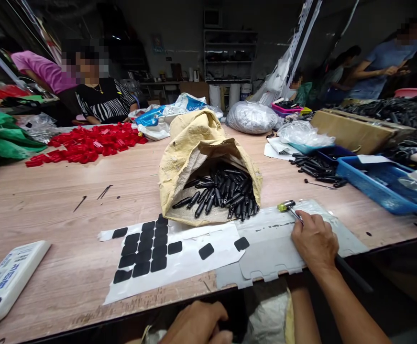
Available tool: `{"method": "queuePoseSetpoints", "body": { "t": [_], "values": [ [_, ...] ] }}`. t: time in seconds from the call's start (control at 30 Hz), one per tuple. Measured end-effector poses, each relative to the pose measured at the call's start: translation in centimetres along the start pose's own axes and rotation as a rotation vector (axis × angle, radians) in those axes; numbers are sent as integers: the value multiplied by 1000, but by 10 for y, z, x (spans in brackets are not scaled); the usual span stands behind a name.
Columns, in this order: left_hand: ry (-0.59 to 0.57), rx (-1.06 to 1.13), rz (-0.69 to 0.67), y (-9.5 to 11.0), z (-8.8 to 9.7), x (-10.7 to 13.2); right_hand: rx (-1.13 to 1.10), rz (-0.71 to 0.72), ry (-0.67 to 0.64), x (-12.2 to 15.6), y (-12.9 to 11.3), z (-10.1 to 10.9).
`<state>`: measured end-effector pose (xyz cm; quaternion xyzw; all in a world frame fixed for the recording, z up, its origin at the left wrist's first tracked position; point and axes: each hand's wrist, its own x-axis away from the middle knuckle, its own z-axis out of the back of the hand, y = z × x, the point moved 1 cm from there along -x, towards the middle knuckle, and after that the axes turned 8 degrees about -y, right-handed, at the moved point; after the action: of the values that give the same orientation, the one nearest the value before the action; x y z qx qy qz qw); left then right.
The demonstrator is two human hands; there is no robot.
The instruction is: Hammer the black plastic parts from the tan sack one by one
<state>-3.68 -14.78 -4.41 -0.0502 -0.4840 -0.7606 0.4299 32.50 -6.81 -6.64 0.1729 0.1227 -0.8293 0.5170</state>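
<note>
My right hand point(314, 241) rests on a grey plastic sheet point(283, 246) at the table's near edge, fingers closed round the handle of a small hammer point(289, 208) with a yellow-green head. My left hand point(197, 325) is below the table edge, fingers curled; what it holds is hidden. In front of me an open tan sack point(194, 148) spills several black cylindrical parts point(223, 191). A white backing sheet point(180, 258) carries several black square pads point(147, 248).
Red plastic parts point(86, 143) lie heaped at the far left beside green fabric point(0, 138). A blue tray point(384, 184), more black parts point(316, 165), a cardboard box point(355, 129) and plastic bags stand right. A white device point(7, 279) lies near left. Other people work beyond the table.
</note>
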Motion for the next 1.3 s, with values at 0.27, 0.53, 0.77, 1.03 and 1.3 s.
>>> {"method": "queuePoseSetpoints", "body": {
  "t": [0.27, 0.53, 0.77, 1.03, 1.3],
  "values": [
    [691, -543, 318, 48, 159, -78, -23, 8, -14, 0, 0, 0],
    [629, -622, 554, 23, 182, -106, -51, -7, -22, 1, -2, 3],
    [761, -369, 13, 44, 137, -76, -39, -8, -11, 1, -1, 1],
    [604, -71, -233, 20, 75, -101, -68, -40, -52, -1, 0, 1],
    [622, -29, -277, 14, 77, -103, -442, 2, -96, 4, -4, 32]
  ]
}}
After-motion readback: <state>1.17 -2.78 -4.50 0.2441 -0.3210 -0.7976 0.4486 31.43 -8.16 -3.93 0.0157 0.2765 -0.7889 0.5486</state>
